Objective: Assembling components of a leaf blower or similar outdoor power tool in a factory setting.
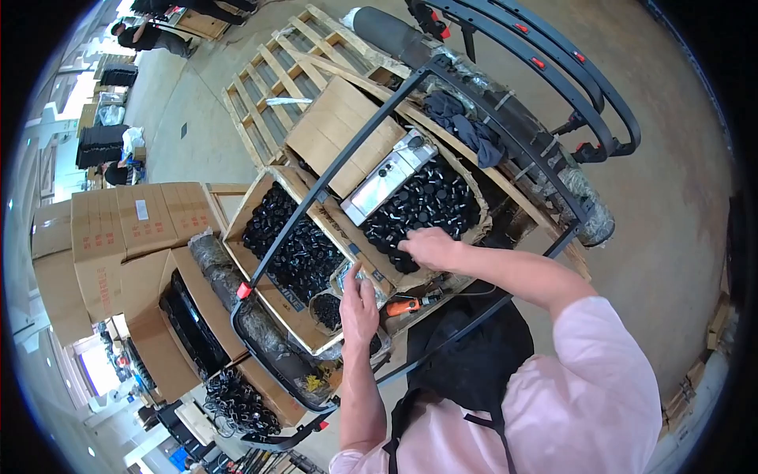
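Wooden pallet [276, 87] on concrete floor; stacked cardboard cartons [110, 229] at left; dark cloth [466, 126] on frame; orange-handled tool [407, 304] beside boxes.

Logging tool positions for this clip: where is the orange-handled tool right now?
In the head view, the orange-handled tool lies at centre, just right of the left hand, below the box of black caps that the right hand reaches into.

Your wooden pallet [272, 95] lies on the concrete floor [679, 205], carrying open cardboard boxes [268, 197] of black parts; more cartons [118, 229] stand at nine o'clock.
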Action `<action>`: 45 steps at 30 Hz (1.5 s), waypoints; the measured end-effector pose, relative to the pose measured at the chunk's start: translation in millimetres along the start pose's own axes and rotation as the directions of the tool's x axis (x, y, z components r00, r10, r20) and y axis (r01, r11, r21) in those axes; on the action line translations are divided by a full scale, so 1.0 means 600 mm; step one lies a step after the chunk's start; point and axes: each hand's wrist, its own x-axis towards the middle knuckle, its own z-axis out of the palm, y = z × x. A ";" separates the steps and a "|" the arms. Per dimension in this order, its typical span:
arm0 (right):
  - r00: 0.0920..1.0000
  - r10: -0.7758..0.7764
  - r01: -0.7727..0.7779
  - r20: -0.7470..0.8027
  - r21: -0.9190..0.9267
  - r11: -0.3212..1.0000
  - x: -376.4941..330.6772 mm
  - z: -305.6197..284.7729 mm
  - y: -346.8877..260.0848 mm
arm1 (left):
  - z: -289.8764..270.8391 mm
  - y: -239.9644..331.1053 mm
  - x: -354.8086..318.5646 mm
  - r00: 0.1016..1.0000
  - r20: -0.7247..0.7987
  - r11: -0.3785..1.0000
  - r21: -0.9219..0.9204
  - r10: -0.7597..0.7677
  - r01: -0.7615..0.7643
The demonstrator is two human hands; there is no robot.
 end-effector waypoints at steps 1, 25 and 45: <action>0.998 -0.065 0.065 -0.010 -0.041 0.997 0.021 0.009 -0.009 | 0.001 0.007 -0.014 0.988 -0.037 0.982 -0.124 -0.148 0.142; 0.972 0.150 -0.070 -0.180 0.385 0.920 -0.150 -0.151 -0.027 | 0.068 0.217 0.486 0.945 -0.176 0.913 -0.260 0.275 -0.314; 0.605 0.652 -0.305 -0.457 0.623 0.720 -0.412 -0.227 -0.036 | 0.167 0.266 0.650 0.886 0.006 0.878 -0.132 0.464 -0.459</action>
